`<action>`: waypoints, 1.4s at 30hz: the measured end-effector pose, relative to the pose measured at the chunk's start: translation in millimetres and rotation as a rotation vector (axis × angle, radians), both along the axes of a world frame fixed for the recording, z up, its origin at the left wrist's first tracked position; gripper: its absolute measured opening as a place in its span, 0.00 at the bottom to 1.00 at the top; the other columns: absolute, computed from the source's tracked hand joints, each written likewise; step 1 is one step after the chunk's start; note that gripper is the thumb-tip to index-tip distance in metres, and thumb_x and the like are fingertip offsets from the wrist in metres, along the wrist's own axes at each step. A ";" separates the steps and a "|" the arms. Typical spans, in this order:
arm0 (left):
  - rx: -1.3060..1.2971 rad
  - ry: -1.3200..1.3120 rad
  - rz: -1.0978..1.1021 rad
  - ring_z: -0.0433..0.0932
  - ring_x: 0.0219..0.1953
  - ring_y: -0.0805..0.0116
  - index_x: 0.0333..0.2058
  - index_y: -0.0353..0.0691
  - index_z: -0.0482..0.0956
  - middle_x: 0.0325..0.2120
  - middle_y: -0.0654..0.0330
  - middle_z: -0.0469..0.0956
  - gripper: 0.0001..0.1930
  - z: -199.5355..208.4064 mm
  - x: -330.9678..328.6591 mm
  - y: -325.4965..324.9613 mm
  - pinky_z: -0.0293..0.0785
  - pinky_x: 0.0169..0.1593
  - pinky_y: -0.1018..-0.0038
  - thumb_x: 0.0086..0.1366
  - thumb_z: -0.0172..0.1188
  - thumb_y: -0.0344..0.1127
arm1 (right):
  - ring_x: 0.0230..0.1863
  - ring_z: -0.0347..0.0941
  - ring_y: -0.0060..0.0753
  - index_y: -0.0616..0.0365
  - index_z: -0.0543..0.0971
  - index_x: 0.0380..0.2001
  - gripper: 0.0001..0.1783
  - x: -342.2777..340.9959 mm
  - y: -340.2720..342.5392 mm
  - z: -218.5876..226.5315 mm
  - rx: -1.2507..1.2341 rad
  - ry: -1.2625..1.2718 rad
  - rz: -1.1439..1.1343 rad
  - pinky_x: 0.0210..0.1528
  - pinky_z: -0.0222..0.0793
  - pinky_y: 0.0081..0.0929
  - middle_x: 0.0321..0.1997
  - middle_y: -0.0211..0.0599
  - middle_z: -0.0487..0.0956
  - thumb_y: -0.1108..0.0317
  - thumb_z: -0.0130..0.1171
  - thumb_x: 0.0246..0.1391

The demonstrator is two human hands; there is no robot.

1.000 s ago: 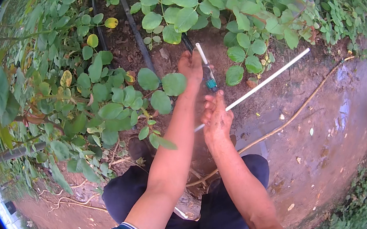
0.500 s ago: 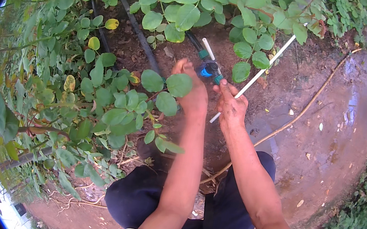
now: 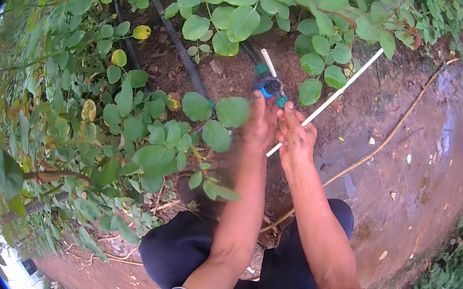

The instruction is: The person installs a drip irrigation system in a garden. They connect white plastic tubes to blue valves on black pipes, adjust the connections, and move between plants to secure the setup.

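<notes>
A blue-and-black pipe fitting (image 3: 273, 86) with green ends sits low over the soil, just beyond my hands. My left hand (image 3: 261, 124), slightly blurred, is up against its blue part with the fingers closed there; some of them are hidden. Close beside it, my right hand (image 3: 297, 135) has its fingertips at the fitting's near green end (image 3: 281, 101). A long thin white rod (image 3: 344, 89) passes slantwise through this closed right hand, its short lower end poking out on the left. A short white stick (image 3: 268, 61) stands tilted by the fitting's far green end.
Leafy bushes (image 3: 152, 151) crowd the left and far side, some leaves overhanging near my left arm. Black pipes (image 3: 177, 44) run along the soil at the far left. A long tan hose (image 3: 388, 135) curves across the wet ground (image 3: 428, 192) on the right.
My left hand has swung right from beside the fitting onto its blue part. My right hand stays at the green end with the white rod.
</notes>
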State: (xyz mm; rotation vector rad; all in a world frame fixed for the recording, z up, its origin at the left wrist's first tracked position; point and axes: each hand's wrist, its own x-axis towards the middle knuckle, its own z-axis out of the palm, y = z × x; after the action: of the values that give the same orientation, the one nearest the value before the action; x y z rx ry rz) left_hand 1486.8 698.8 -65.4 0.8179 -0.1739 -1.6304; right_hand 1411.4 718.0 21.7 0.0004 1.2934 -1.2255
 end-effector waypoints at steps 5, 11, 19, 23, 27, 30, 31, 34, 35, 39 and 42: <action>-0.076 0.117 -0.040 0.74 0.44 0.69 0.55 0.44 0.69 0.48 0.60 0.74 0.29 6.3 0.6 -3.9 0.74 0.48 0.70 0.68 0.42 0.61 | 0.13 0.51 0.12 0.61 0.78 0.27 0.13 10.1 -3.5 4.0 0.063 -0.004 -0.114 0.14 0.46 0.16 0.16 0.21 0.68 0.62 0.62 0.58; 0.001 0.239 -0.106 0.76 0.41 0.68 0.56 0.45 0.68 0.48 0.62 0.74 0.30 7.6 4.5 1.2 0.76 0.45 0.69 0.68 0.42 0.63 | 0.13 0.52 0.12 0.60 0.78 0.26 0.12 16.7 -0.7 3.5 0.054 -0.041 -0.177 0.14 0.44 0.16 0.18 0.22 0.70 0.62 0.62 0.57; 0.114 0.318 -0.174 0.75 0.45 0.62 0.51 0.44 0.72 0.46 0.59 0.75 0.28 18.4 16.3 -2.4 0.73 0.50 0.62 0.68 0.43 0.61 | 0.14 0.54 0.12 0.60 0.77 0.28 0.12 21.0 -1.2 6.0 0.086 -0.012 -0.235 0.14 0.46 0.16 0.22 0.26 0.76 0.62 0.63 0.57; 0.175 0.309 -0.181 0.76 0.44 0.59 0.49 0.44 0.73 0.43 0.57 0.77 0.26 24.5 17.8 -5.2 0.73 0.51 0.59 0.69 0.42 0.60 | 0.14 0.54 0.11 0.60 0.77 0.28 0.13 19.0 -4.7 8.1 0.118 0.007 -0.205 0.14 0.47 0.16 0.21 0.26 0.75 0.61 0.63 0.57; 0.166 0.159 -0.178 0.76 0.41 0.58 0.47 0.44 0.73 0.41 0.56 0.78 0.25 19.5 18.6 -10.4 0.74 0.49 0.57 0.70 0.41 0.59 | 0.14 0.55 0.11 0.59 0.77 0.28 0.12 17.1 -4.0 7.5 0.134 0.021 -0.177 0.14 0.48 0.16 0.22 0.27 0.76 0.62 0.64 0.56; 0.207 0.274 -0.153 0.76 0.41 0.59 0.46 0.43 0.74 0.41 0.56 0.78 0.24 17.6 17.7 -10.0 0.74 0.48 0.57 0.71 0.41 0.57 | 0.14 0.56 0.12 0.59 0.76 0.27 0.12 15.0 -2.1 6.6 0.141 0.000 -0.177 0.14 0.48 0.17 0.21 0.28 0.76 0.62 0.64 0.55; 0.111 0.297 -0.178 0.76 0.42 0.59 0.45 0.43 0.75 0.41 0.56 0.78 0.24 17.7 16.9 -10.6 0.73 0.49 0.58 0.71 0.42 0.57 | 0.14 0.56 0.12 0.59 0.76 0.27 0.12 13.4 -2.5 6.1 0.130 -0.005 -0.174 0.14 0.48 0.17 0.21 0.28 0.75 0.62 0.65 0.55; 0.042 0.303 -0.162 0.76 0.43 0.60 0.45 0.42 0.76 0.41 0.57 0.79 0.22 20.0 15.1 -9.3 0.71 0.51 0.60 0.70 0.44 0.55 | 0.14 0.56 0.12 0.59 0.76 0.26 0.12 10.4 -3.0 5.9 0.103 -0.014 -0.156 0.14 0.48 0.17 0.21 0.28 0.75 0.63 0.65 0.55; 0.030 0.320 -0.141 0.76 0.43 0.60 0.44 0.42 0.76 0.41 0.57 0.79 0.21 20.3 14.6 -9.4 0.71 0.52 0.60 0.70 0.45 0.54 | 0.14 0.56 0.12 0.59 0.75 0.26 0.12 10.2 -3.4 6.3 0.125 0.003 -0.167 0.14 0.48 0.17 0.21 0.28 0.75 0.63 0.65 0.55; -0.005 0.346 -0.115 0.75 0.45 0.60 0.45 0.42 0.76 0.42 0.57 0.79 0.19 14.8 13.6 -10.0 0.68 0.55 0.61 0.70 0.47 0.50 | 0.15 0.58 0.12 0.59 0.75 0.26 0.12 10.6 -6.2 6.1 0.135 0.015 -0.206 0.14 0.48 0.17 0.22 0.29 0.75 0.64 0.64 0.55; -0.082 0.403 -0.116 0.74 0.47 0.61 0.46 0.42 0.76 0.43 0.57 0.78 0.18 5.5 13.5 -10.2 0.66 0.57 0.60 0.71 0.47 0.49 | 0.15 0.58 0.12 0.58 0.75 0.26 0.11 12.1 -8.7 4.9 0.114 0.031 -0.221 0.14 0.49 0.17 0.22 0.30 0.76 0.64 0.64 0.56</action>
State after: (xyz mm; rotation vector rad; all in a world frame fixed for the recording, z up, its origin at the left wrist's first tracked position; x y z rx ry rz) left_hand 1500.4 688.6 -60.0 0.4103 -0.0014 -1.8494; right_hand 1423.5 709.3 26.6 0.2121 1.4171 -1.3403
